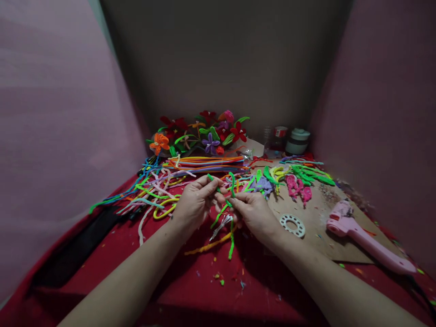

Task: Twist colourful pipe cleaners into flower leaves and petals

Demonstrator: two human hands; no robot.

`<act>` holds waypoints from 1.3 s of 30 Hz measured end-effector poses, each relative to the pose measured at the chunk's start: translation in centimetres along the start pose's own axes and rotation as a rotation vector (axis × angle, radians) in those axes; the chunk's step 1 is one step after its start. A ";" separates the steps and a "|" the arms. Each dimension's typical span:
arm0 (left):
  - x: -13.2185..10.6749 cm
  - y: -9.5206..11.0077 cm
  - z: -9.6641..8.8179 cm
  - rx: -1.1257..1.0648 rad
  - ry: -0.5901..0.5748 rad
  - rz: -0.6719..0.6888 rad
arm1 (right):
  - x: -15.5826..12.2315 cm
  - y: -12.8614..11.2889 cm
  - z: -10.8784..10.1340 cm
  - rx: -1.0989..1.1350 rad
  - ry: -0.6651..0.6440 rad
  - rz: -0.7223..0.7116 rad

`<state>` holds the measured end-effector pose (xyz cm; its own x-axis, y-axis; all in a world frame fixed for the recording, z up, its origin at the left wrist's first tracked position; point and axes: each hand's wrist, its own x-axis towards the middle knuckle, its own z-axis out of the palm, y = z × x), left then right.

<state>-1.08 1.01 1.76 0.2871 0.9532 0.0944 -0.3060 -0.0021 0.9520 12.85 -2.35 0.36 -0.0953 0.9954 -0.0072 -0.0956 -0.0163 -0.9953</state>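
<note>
Close together above the red cloth, both hands pinch a dark green pipe cleaner. My left hand has its thumb and fingertips closed on one part, with a short end poking up. A bent stretch rises from between the fingertips of my right hand, closed on it too. Whether this is one length or two, I cannot tell. Below the hands lie a bright green pipe cleaner, an orange pipe cleaner and a small bunch of white strands.
Loose coloured pipe cleaners spread at left, a straight bundle behind. Fuzzy flowers stand at the back near a lidded jar. On cardboard at right are a white holed ring and a pink handled tool.
</note>
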 end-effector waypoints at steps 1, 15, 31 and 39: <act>0.1 0.0 0.0 -0.026 -0.003 -0.011 | -0.1 -0.1 0.1 -0.010 -0.006 0.012; 0.0 0.0 0.2 -0.113 0.063 -0.040 | 0.1 -0.3 -0.6 -0.304 -0.138 -0.057; -0.4 0.6 0.5 -0.038 0.065 0.050 | -0.1 -0.4 -0.6 -0.099 -0.213 0.056; -0.2 0.5 -0.6 0.002 -0.055 -0.023 | 0.3 0.4 -0.9 0.371 0.030 0.032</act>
<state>-1.83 1.02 2.01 0.3436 0.9349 0.0885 -0.2973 0.0190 0.9546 13.66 -1.95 -0.13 -0.0751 0.9961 -0.0464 -0.4462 -0.0752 -0.8917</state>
